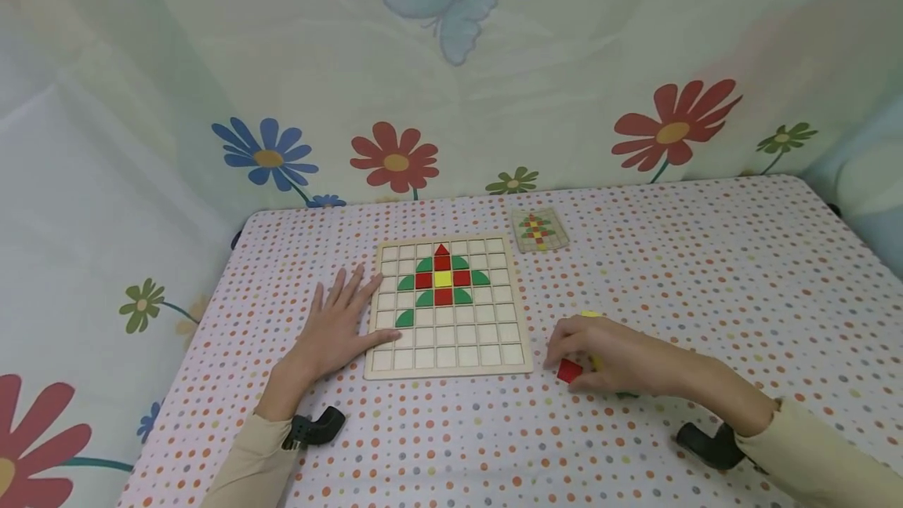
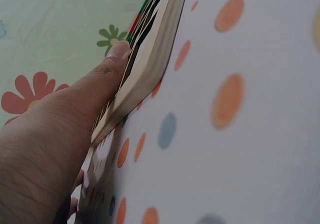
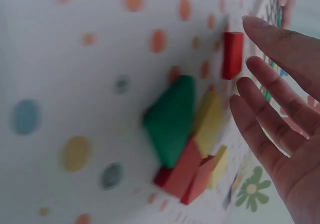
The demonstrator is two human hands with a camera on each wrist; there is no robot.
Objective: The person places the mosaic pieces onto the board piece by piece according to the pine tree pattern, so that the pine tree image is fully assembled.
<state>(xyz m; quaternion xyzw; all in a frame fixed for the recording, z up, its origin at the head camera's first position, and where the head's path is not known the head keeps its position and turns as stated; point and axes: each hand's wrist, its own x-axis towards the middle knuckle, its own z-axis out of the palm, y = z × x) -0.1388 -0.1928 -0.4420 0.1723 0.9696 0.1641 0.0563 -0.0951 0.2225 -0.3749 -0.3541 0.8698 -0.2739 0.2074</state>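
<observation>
My beige cloth sleeves (image 1: 257, 457) lie nearest, reaching over a tabletop (image 1: 451, 445) covered in dotted fabric. My left hand (image 1: 335, 333) is spread wide, its thumb resting on the pale wooden board (image 1: 451, 375) at its left edge. The board is flat and square, scored into a grid; smooth red and green pieces surround a yellow square (image 1: 442, 279), with a red triangle (image 1: 441, 250) on top and green quarter-rounds (image 1: 405, 318) at the sides. Right of the board, my right hand (image 1: 610, 355) holds nothing, fingers gently bent and parted beside a red block (image 3: 233, 56). Near it, green (image 3: 172, 121), yellow and red blocks cluster, flat-faced and sharp-edged.
</observation>
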